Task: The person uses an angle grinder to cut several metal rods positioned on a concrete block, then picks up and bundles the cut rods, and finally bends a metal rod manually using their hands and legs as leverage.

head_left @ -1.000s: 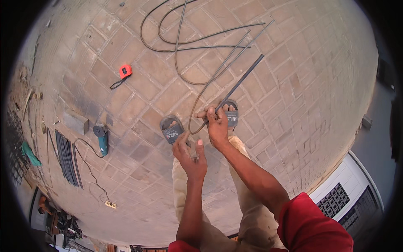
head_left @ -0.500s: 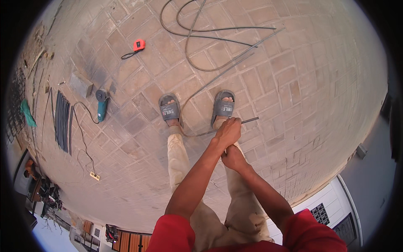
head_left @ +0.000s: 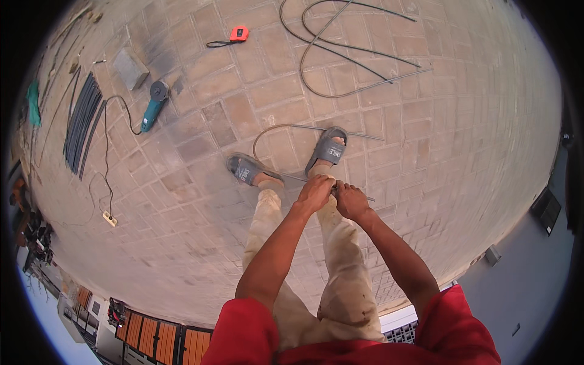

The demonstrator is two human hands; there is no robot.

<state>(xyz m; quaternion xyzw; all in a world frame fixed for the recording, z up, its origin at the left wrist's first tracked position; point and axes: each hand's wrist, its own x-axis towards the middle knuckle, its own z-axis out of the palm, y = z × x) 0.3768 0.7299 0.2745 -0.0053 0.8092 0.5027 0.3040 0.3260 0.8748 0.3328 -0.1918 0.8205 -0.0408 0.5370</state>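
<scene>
My left hand and my right hand are side by side in front of my right shin, both closed around a thin steel rod. A short end sticks out past my right hand. From my left hand the steel rod runs left toward my left slipper, loops round above it and passes back to the right behind my right slipper. Something small and dark shows between my hands; I cannot make out what it is. My fingers hide the gripped stretch.
More bent rods lie farther off on the paving. An orange tape measure, a teal angle grinder, a grey block and a bundle of dark rods are to the left. The grinder's cord runs toward a socket strip.
The rod's far arm has swung down from pointing up and right to nearly level. My hands have moved from overlapping to side by side. My left foot has turned, and the view has shifted.
</scene>
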